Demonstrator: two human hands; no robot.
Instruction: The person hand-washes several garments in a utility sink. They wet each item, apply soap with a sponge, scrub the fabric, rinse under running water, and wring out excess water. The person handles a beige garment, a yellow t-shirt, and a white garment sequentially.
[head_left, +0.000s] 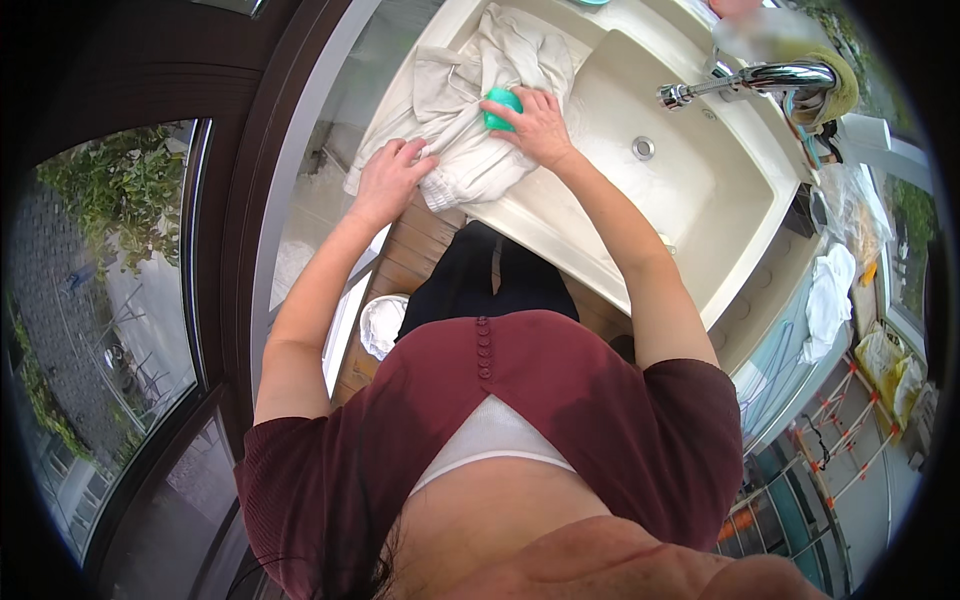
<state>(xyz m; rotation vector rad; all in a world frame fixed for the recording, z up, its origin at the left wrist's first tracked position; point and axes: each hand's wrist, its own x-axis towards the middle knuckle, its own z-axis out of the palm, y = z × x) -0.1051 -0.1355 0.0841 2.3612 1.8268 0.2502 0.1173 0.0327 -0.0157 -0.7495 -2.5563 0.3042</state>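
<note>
Spread over the left side of the sink (720, 180), on its sloped washboard side, is a wrinkled off-white garment (480, 161). It has a gathered elastic band at its near edge. My right hand (538, 129) holds a bright green bar (501, 109), which looks like laundry soap, against the cloth. My left hand (394, 178) is on the garment's near left edge, fingers bent and thumb by the band. The fingertips partly sink into folds, and the cloth beneath both palms is hidden.
A chrome faucet (750, 78) reaches over the basin from the right, above the drain (643, 148). A yellow-green cloth (840, 90) wraps its base. By my legs on the wooden floor stands a white bucket (384, 326). To the right are a white cloth (829, 296) and a rack (844, 435).
</note>
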